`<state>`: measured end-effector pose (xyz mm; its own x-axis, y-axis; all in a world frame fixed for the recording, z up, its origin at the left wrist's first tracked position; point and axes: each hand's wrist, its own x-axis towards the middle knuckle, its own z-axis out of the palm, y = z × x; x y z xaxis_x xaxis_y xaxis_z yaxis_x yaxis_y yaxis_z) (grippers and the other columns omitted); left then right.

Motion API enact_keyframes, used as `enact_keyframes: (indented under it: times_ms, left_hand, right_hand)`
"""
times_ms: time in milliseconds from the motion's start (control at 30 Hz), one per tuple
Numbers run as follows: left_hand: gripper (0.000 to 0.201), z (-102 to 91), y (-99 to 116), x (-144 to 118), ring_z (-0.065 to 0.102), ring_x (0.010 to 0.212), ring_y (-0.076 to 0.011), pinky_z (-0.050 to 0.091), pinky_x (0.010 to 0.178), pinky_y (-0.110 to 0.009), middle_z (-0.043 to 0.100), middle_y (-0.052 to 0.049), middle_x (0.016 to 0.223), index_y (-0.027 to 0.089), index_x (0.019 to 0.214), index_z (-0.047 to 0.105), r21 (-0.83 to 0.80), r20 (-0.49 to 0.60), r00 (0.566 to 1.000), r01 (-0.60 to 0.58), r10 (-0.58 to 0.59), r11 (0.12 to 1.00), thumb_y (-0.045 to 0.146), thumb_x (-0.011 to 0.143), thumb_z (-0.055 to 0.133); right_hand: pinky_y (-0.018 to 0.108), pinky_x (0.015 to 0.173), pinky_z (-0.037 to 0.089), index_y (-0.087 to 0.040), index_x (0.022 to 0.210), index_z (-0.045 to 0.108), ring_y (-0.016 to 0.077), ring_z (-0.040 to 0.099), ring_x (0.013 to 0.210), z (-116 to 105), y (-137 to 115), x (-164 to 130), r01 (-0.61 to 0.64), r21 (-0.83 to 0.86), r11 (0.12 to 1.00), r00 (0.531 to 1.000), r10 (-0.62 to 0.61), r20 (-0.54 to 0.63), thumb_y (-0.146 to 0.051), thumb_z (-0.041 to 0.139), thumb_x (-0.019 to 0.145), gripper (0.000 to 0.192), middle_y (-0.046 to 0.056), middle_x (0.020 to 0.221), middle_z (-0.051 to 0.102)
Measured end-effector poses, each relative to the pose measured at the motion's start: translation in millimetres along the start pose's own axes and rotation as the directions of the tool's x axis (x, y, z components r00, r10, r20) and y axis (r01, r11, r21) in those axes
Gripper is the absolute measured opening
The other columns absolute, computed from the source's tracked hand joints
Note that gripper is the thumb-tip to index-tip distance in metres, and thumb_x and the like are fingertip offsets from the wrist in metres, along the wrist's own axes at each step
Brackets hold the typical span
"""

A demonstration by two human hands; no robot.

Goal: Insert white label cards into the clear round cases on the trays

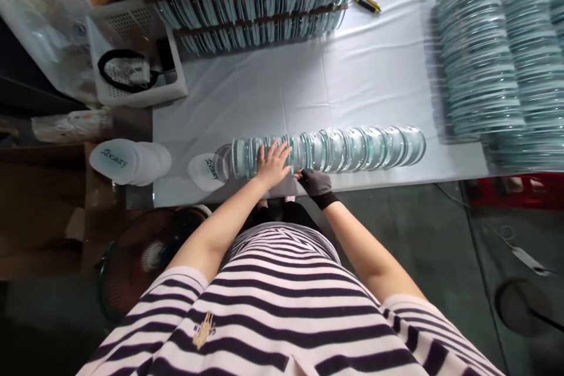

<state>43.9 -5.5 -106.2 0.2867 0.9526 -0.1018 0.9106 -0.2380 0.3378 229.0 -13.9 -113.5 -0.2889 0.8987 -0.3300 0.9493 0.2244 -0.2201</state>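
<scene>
A long row of round clear glass pieces [343, 150], standing on edge one against another, lies along the table's front. My left hand [274, 165] is bare and rests on the left part of this row with its fingers spread. At the row's near side, my right hand [314, 182] wears a dark fingerless glove. Its fingers are curled together by the table edge, and whatever they may hold is hidden. Left of the row lies a white rounded piece [206, 171] printed with "beauty". Further left is a stack of similar white printed pieces [117, 160].
Racks of upright glass discs [259, 3] stand at the back. Several stacked rows of glass [480, 53] fill the right side. A yellow-black cutter [368, 3] lies behind. A white basket [178, 85] sits back left, and a fan [145, 258] stands below the table at left.
</scene>
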Motion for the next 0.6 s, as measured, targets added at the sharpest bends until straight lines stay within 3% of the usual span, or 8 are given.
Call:
enact_keyframes:
  times_ms: [67,133,233,300,367,433,500,600]
  left_hand:
    - [0.062,-0.3,11.3,8.4,0.017,0.154,-0.03,0.002,0.126,-0.056,0.032,-0.004,0.163,0.025,0.153,0.041,-0.006,-0.008,0.999,-0.04,0.04,0.999,0.037,0.094,0.054]
    - [0.063,2.4,22.9,19.6,0.016,0.154,-0.03,0.004,0.126,-0.057,0.03,-0.003,0.164,0.025,0.154,0.038,-0.005,-0.001,0.997,-0.079,0.079,0.997,0.037,0.094,0.053]
    - [0.064,10.5,33.0,33.3,0.02,0.153,-0.0311,0.006,0.124,-0.06,0.031,-0.003,0.163,0.025,0.155,0.037,0.006,0.032,0.996,-0.088,0.088,0.996,0.04,0.094,0.051]
    - [0.064,15.4,33.8,36.6,0.023,0.152,-0.0308,0.007,0.124,-0.06,0.033,-0.003,0.163,0.025,0.155,0.037,0.015,0.034,0.995,-0.091,0.091,0.996,0.043,0.095,0.05]
    - [0.065,17.7,32.3,35.9,0.023,0.152,-0.0298,0.007,0.125,-0.058,0.034,-0.003,0.162,0.026,0.155,0.036,0.022,0.023,0.995,-0.093,0.092,0.995,0.044,0.095,0.05]
    - [0.065,17.3,30.9,34.1,0.023,0.152,-0.0291,0.007,0.125,-0.057,0.036,-0.004,0.162,0.026,0.155,0.037,0.025,0.021,0.996,-0.082,0.082,0.996,0.045,0.094,0.05]
    - [0.066,15.7,30.7,33.1,0.023,0.152,-0.029,0.007,0.125,-0.056,0.037,-0.006,0.161,0.026,0.154,0.038,0.023,0.029,0.997,-0.067,0.067,0.997,0.045,0.093,0.052]
    - [0.065,13.6,32.2,33.2,0.024,0.152,-0.0284,0.007,0.125,-0.056,0.037,-0.004,0.161,0.027,0.153,0.04,0.011,0.037,0.998,-0.05,0.049,0.999,0.045,0.092,0.054]
  right_hand:
    - [0.034,0.082,0.048,-0.018,0.124,0.069,0.0267,0.067,0.102,-38.3,11.1,19.0,-0.042,-0.036,0.998,0.993,0.038,-0.113,-0.039,0.037,0.102,0.044,0.017,0.118,0.071]
    - [0.035,0.086,0.049,-0.017,0.123,0.069,0.0282,0.064,0.108,-75.5,20.9,50.4,-0.089,-0.132,0.987,0.989,0.073,-0.127,-0.037,0.043,0.099,0.041,0.017,0.119,0.07]
    - [0.037,0.09,0.049,-0.014,0.116,0.073,0.0298,0.063,0.112,-110.2,25.5,108.9,-0.047,-0.297,0.954,0.984,0.095,0.15,-0.033,0.058,0.09,0.035,0.019,0.114,0.071]
    - [0.036,0.088,0.051,-0.012,0.119,0.071,0.028,0.066,0.106,-117.6,21.9,141.5,0.054,-0.341,0.939,0.933,0.074,0.353,-0.03,0.064,0.085,0.039,0.018,0.113,0.071]
    - [0.036,0.085,0.051,-0.013,0.121,0.071,0.0263,0.068,0.101,-118.5,16.9,159.5,0.191,-0.353,0.916,0.879,0.0,0.477,-0.029,0.066,0.082,0.042,0.016,0.113,0.071]
    - [0.037,0.085,0.051,-0.016,0.119,0.071,0.0271,0.068,0.101,-118.1,15.1,159.8,0.31,-0.372,0.875,0.865,-0.097,0.493,-0.027,0.064,0.082,0.039,0.015,0.114,0.071]
    - [0.038,0.084,0.049,-0.018,0.114,0.072,0.0286,0.067,0.102,-117.3,19.4,143.8,0.358,-0.382,0.852,0.888,-0.185,0.42,-0.025,0.061,0.084,0.034,0.015,0.112,0.072]
    - [0.033,0.077,0.046,-0.021,0.108,0.072,0.0271,0.069,0.096,-106.9,35.6,98.3,0.29,-0.307,0.906,0.947,-0.227,0.226,-0.03,0.057,0.086,0.029,0.013,0.104,0.074]
